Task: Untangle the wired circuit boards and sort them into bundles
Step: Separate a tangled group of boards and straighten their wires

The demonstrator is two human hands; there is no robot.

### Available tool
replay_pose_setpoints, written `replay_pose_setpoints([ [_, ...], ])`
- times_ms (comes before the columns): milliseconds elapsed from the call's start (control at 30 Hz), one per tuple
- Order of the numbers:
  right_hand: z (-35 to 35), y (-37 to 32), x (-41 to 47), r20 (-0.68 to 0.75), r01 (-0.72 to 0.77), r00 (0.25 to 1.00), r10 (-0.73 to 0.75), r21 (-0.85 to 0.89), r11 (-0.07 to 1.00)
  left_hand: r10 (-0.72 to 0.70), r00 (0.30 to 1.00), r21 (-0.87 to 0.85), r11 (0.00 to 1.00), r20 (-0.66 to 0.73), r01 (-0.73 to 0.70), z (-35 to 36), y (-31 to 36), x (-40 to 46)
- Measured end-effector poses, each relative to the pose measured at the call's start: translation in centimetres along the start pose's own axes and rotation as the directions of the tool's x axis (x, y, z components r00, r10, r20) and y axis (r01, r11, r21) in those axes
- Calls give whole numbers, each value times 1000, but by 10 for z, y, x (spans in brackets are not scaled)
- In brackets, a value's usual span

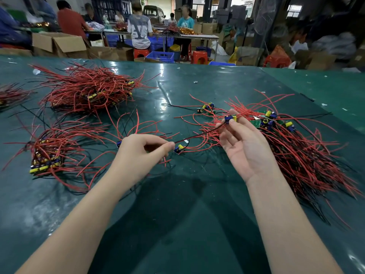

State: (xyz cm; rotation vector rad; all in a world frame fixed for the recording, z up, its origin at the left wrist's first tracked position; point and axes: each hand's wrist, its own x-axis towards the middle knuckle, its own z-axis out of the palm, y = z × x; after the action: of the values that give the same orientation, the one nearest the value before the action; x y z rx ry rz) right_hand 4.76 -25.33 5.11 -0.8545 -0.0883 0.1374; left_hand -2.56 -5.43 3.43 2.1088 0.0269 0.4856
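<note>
One small board (pixel 230 118) is pinched by the right hand (pixel 244 147) and its black wire (pixel 197 135) by the left hand (pixel 138 153) (fingers curled), so neighbouring leads from the tangled pile (pixel 296 147) could be snagged and dragged along.

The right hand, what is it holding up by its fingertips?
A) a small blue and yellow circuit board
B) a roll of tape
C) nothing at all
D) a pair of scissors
A: the right hand pinches a small circuit board with blue and yellow parts, its black wire running toward the left hand.

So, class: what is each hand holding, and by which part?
The right hand pinches a small circuit board by its body. The left hand pinches its black wire near the free end.
</note>
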Motion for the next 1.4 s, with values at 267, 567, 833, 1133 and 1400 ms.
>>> replay_pose_setpoints([
  [267, -1, -1, -5, 8, -229, 973, 230, 96, 969, -58, 903, -29, 997, 426, 77, -2, 7, -6],
  [567, -6, -6, -2, -60, -214, 970, 235, 240, 947, -31, 948, -331, 933, 316, 141, -3, 14, -7],
  [833, -6, -1, -1, -37, -236, 966, 256, 271, 933, 68, 926, -432, 895, 370, 107, -2, 16, -11],
  [1133, -2, -3, -3, -34, -235, 967, 252, 255, 938, 32, 861, -323, 933, 508, 157, 0, 17, -11],
  [1400, 19, -31, -9, 13, -158, 987, 159, -66, 985, -35, 854, -295, 930, 519, 218, 4, 20, -11],
])
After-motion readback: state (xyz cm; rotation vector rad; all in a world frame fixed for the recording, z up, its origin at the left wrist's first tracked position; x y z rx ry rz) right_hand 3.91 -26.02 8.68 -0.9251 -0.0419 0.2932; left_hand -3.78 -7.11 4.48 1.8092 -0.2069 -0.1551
